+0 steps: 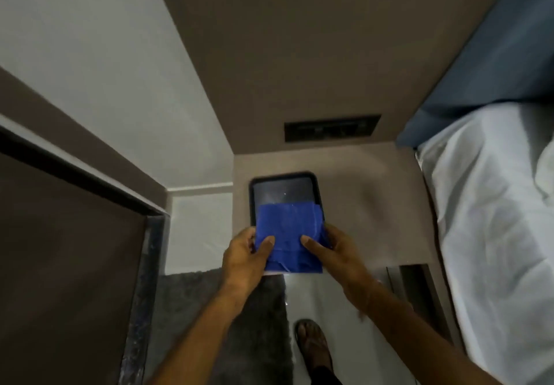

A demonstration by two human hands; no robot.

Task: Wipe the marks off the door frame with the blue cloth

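Large brown door point(66, 264) at left, shut inside its dark door frame point(150, 264), with marbled dark trim running down the frame's inner edge. White-sheeted bed point(494, 234) along the right side, against a blue headboard panel point(494, 54). Taupe wall point(299, 39) straight ahead, carrying a dark rectangular switch plate point(331, 127). Taupe bedside surface point(359, 204) below that plate, between door and bed. Grey rug point(239, 324) on the glossy white floor point(329, 300) beneath, just beside the door frame. Black tray point(254, 192) with rounded corners resting on the surface, its near half hidden. Blue cloth point(287, 234) folded into a rough square, held over the tray's near end and well apart from the door frame. Left hand point(245, 255) with a closed grip on the cloth's left edge, thumb on top. Right hand point(335, 252) with a closed grip on the right edge, thumb pressed on top likewise. Sandalled foot point(313, 342) on the floor below the hands. Marks on the frame too dim and blurred to pick out.
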